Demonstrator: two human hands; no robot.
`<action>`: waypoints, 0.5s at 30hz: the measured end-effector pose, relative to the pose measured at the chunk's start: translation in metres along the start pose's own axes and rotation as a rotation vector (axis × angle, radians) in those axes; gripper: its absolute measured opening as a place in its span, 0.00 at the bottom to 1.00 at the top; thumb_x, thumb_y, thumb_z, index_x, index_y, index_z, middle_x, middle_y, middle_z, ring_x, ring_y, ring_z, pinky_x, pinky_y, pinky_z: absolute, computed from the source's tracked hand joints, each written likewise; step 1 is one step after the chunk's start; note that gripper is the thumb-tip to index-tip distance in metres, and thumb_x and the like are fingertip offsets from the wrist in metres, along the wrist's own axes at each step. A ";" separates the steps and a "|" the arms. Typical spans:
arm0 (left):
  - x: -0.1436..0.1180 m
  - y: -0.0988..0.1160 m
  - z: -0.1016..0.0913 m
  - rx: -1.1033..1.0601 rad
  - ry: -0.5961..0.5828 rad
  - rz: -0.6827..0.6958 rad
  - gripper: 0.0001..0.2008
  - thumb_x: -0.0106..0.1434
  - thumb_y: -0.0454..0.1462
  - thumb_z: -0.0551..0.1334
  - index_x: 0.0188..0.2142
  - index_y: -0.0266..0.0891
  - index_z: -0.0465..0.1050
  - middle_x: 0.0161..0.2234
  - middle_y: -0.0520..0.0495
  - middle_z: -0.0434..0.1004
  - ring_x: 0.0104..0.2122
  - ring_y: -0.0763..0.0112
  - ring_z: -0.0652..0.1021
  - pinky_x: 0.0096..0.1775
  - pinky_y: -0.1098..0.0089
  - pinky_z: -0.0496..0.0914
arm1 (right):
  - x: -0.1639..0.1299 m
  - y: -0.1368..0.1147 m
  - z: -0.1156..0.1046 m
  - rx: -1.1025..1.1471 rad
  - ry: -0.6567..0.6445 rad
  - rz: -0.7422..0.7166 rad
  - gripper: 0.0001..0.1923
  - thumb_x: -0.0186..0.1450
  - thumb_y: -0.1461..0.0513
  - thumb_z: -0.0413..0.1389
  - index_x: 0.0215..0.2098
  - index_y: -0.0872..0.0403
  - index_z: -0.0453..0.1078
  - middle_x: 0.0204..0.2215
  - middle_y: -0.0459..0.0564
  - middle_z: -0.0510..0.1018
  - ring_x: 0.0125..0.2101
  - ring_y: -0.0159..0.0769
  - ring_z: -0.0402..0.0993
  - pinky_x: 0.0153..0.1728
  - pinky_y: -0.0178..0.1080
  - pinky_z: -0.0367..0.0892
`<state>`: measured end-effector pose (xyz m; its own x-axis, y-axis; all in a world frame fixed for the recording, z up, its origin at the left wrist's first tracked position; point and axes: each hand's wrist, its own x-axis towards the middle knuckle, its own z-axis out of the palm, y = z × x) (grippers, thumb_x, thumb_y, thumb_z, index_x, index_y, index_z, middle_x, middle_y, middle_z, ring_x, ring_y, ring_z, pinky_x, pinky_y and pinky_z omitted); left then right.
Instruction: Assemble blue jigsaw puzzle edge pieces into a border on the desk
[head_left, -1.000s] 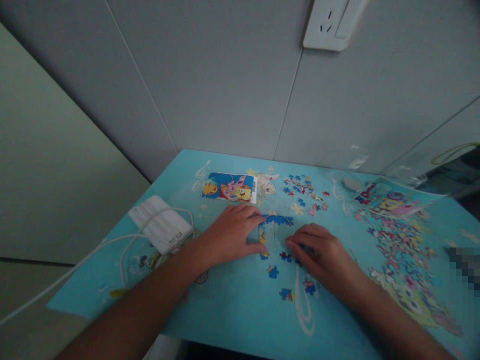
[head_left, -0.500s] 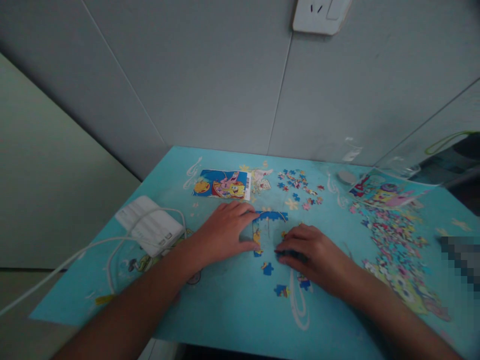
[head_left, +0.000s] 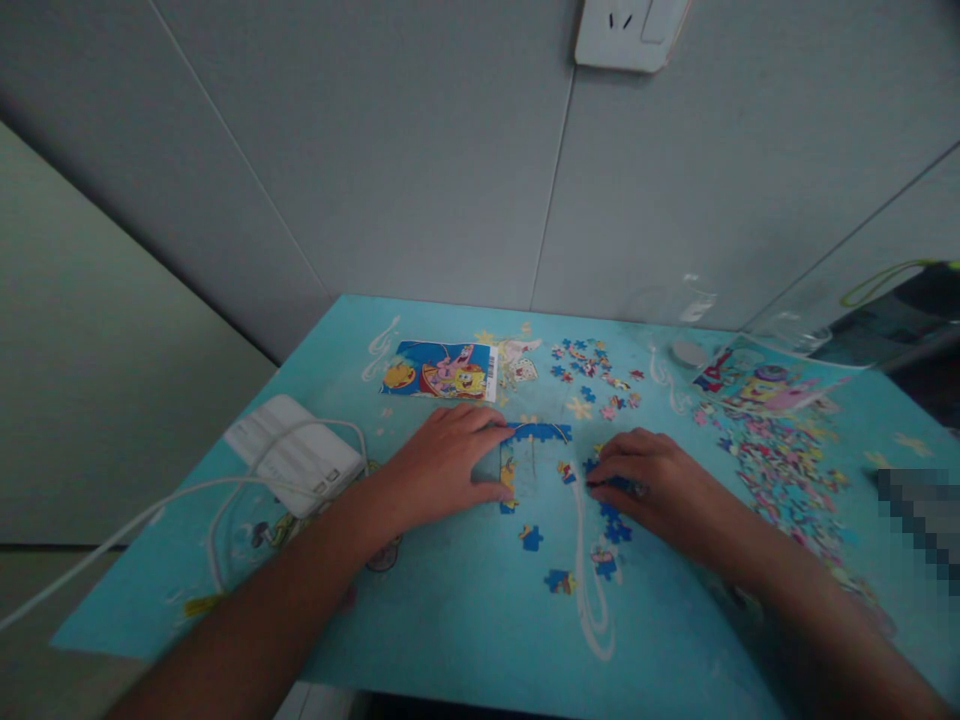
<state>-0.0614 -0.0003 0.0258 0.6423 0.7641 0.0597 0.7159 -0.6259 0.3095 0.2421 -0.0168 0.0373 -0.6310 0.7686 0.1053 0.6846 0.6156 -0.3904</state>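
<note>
Resting flat with nothing gripped, both hands flank the joined puzzle corner [head_left: 529,440], loose pieces [head_left: 600,375] and charger [head_left: 294,452] nearby.

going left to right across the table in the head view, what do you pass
white power adapter → left hand → joined corner of blue puzzle pieces → right hand → big heap of loose puzzle pieces

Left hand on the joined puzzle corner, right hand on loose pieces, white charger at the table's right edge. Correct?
Not quite. The head view shows the charger at the table's left edge, not the right. The rest holds: left hand on the joined corner, right hand on loose pieces.
</note>
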 end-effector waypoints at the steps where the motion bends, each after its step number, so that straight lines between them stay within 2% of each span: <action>1: 0.000 0.000 0.000 -0.002 0.003 0.002 0.35 0.59 0.56 0.65 0.61 0.47 0.65 0.58 0.44 0.67 0.58 0.53 0.67 0.58 0.54 0.60 | -0.001 0.001 -0.002 0.016 0.009 0.002 0.07 0.65 0.62 0.61 0.41 0.46 0.79 0.37 0.49 0.80 0.40 0.40 0.76 0.45 0.45 0.70; 9: -0.001 -0.003 0.003 0.006 0.008 0.018 0.34 0.59 0.56 0.65 0.61 0.46 0.65 0.58 0.43 0.68 0.57 0.53 0.67 0.59 0.53 0.60 | -0.005 -0.007 -0.014 0.151 -0.014 0.035 0.10 0.67 0.63 0.59 0.45 0.46 0.78 0.40 0.49 0.80 0.40 0.37 0.77 0.44 0.41 0.73; 15: 0.000 -0.003 0.002 0.028 -0.015 0.011 0.33 0.61 0.56 0.64 0.61 0.46 0.65 0.58 0.44 0.68 0.57 0.53 0.67 0.59 0.53 0.60 | -0.005 -0.013 -0.015 0.189 -0.035 0.033 0.09 0.68 0.63 0.58 0.43 0.46 0.78 0.39 0.47 0.80 0.39 0.34 0.77 0.44 0.38 0.72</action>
<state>-0.0633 0.0013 0.0231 0.6542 0.7548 0.0484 0.7158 -0.6385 0.2826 0.2415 -0.0258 0.0555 -0.6239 0.7792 0.0596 0.6263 0.5442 -0.5582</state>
